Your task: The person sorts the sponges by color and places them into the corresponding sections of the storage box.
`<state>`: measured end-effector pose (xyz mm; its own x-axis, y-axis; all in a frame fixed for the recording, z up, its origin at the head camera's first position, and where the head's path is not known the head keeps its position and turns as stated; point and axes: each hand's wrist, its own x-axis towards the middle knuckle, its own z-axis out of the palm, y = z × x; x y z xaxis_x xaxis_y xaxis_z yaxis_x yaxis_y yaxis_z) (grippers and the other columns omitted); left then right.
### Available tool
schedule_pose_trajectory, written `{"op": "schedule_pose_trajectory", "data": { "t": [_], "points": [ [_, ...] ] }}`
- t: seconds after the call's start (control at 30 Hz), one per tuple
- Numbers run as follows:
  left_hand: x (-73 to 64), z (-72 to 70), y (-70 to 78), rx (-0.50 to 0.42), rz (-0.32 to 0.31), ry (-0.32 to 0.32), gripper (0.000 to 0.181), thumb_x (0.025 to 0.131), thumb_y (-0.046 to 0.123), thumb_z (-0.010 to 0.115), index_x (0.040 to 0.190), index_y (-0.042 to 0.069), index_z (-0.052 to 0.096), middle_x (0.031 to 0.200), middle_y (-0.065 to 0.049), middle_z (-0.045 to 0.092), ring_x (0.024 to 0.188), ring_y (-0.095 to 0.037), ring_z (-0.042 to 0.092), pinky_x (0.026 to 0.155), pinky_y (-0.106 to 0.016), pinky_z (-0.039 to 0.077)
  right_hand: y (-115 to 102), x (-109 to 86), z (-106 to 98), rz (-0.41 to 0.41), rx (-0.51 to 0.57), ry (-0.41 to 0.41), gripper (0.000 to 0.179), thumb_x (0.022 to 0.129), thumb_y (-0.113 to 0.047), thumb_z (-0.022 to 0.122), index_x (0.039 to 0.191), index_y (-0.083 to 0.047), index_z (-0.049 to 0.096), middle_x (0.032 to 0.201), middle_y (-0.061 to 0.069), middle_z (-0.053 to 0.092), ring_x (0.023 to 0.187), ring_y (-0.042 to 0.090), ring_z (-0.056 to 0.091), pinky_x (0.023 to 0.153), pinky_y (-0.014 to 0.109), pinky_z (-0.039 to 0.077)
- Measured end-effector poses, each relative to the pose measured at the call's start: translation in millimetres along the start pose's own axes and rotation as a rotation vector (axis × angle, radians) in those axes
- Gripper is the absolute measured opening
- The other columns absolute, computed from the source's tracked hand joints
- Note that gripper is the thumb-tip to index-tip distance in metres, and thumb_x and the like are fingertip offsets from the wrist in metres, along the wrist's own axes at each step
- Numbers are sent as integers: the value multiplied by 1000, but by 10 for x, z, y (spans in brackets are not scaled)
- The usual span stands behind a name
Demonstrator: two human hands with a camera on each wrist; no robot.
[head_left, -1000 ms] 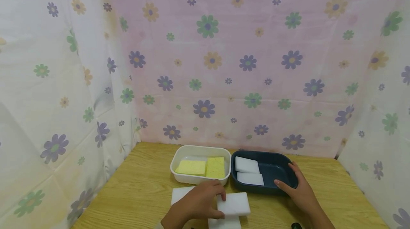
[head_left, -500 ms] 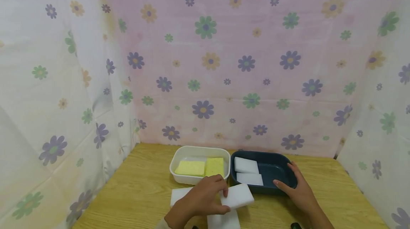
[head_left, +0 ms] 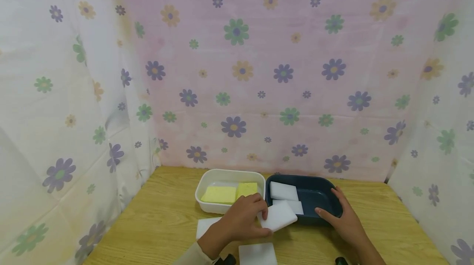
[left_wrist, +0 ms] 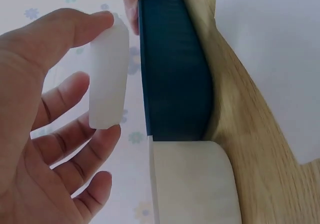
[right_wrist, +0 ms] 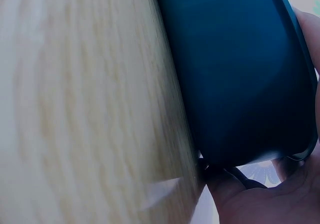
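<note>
A white sponge (head_left: 279,215) is pinched between the thumb and fingers of my left hand (head_left: 240,220). In the left wrist view that sponge (left_wrist: 108,76) stands edge-on, apart from the bins. My right hand (head_left: 347,221) grips the right end of a dark blue bin (head_left: 318,199), thumb at its near rim and fingers at its far side. Inside the bin's left part lie two white sponges (head_left: 284,191), the nearer one partly hidden by the held sponge. More white sponges (head_left: 258,254) lie on the wooden table (head_left: 155,215), one (head_left: 207,226) partly behind my left hand.
A white bin (head_left: 205,205) stands against the left side of the blue one, with yellow sponges (head_left: 219,194) in it. Flowered cloth (head_left: 252,133) hangs behind the table and at both sides. A small dark object (head_left: 340,261) shows at the bottom edge.
My left hand has lifted the white sponge off the one beneath it and carried it up and right, to the near edge of the blue bin. My right hand keeps its hold.
</note>
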<state>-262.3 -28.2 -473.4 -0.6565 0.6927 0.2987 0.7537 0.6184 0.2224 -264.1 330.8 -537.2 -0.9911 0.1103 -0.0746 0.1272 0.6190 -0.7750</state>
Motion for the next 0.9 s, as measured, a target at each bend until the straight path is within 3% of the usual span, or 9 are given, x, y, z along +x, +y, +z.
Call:
{"op": "schedule_pose_trajectory", "data": {
  "t": [0.27,0.53,0.9],
  "points": [
    [152,31,42,-84,-131,-1,49,79,59,85,107,26,60,106,13,58,83,-2,48,75,-20,43,3,-2,1,-5,10,2,114,89,-64,72,169,-23,2,175,8,-13,154,58,5,112,82,17],
    [331,60,83,-167,-231,-6,78,74,58,90,135,16,65,103,10,61,82,-1,51,73,-19,48,11,-1,-1,-4,10,2,115,88,-66,72,169,-24,2,175,9,-12,154,57,5,112,82,17],
    [514,132,112,-77,-209,39,67,72,64,88,122,21,76,99,10,65,76,0,48,64,-17,43,-3,15,10,18,3,14,117,86,-68,73,169,-22,4,175,13,-7,154,58,6,112,82,16]
  ]
}}
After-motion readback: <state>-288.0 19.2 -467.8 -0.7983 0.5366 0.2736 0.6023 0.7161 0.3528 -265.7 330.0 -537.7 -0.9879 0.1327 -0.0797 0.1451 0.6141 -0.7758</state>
